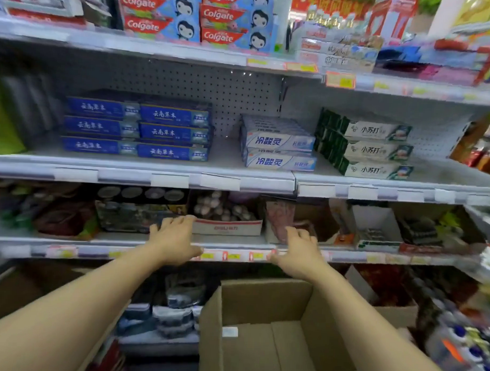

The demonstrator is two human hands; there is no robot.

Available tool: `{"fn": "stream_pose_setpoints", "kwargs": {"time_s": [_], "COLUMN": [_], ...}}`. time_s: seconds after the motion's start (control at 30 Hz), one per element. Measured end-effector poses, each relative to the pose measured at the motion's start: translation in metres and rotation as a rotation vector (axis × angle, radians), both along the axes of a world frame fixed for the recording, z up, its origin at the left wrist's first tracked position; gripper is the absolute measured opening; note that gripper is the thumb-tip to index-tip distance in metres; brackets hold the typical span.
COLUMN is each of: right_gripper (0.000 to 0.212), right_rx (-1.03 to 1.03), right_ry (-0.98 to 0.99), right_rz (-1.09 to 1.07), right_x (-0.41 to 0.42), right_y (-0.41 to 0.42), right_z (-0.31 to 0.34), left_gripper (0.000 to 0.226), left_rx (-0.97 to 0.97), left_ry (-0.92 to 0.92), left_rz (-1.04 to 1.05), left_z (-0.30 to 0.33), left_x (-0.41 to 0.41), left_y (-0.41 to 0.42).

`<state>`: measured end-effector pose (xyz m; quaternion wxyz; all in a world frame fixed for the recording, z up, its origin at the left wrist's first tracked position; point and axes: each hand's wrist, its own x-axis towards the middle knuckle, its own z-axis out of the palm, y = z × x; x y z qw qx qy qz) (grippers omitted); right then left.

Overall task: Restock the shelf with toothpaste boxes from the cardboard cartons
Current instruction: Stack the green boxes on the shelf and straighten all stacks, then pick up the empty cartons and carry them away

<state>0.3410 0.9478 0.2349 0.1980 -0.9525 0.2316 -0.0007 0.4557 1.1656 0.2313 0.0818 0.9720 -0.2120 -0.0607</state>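
Both your hands reach out empty, fingers relaxed: left hand [175, 239], right hand [298, 249]; carton [264, 302] sits below; shelf [228, 159] holds toothpaste boxes [278, 142].

Toothpaste boxes [278, 143] on shelf [144, 176] above carton [264, 324]

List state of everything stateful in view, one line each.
left hand: open, empty, over shelf edge
right hand: open, empty, over same edge
cardboard carton: flaps open, looks empty
blue toothpaste boxes: stacked three high
white toothpaste boxes: stacked two high
green-white toothpaste boxes: stacked three high
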Motion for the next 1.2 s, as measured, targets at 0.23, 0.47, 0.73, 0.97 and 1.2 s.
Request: {"fn": "stream_pose_setpoints", "kwargs": {"time_s": [0.23,0.47,0.73,0.97,1.2], "right_gripper": [0.083,0.083,0.082,0.085,0.084], "right_rx": [0.04,0.099,0.101,0.131,0.208], "right_ry": [0.119,0.205,0.276,0.4,0.425], "right_rz": [0.09,0.107,0.07,0.144,0.235], "right_x": [0.024,0.044,0.056,0.076,0.115], "right_y": [0.057,0.136,0.254,0.357,0.422], "right_z": [-0.044,-0.075,-0.119,-0.169,-0.202], "left_gripper": [0.078,0.077,0.077,0.077,0.078], "left_rx": [0.04,0.018,0.041,0.132,0.13], "left_ry": [0.123,0.2,0.194,0.298,0.361], "left_rz": [0.154,0.228,0.197,0.264,0.431], "left_z": [-0.042,-0.078,-0.126,-0.164,-0.192], "left_x": [-0.008,-0.002,0.015,0.018,0.022], "left_y": [0.08,0.178,0.294,0.399,0.467]}}
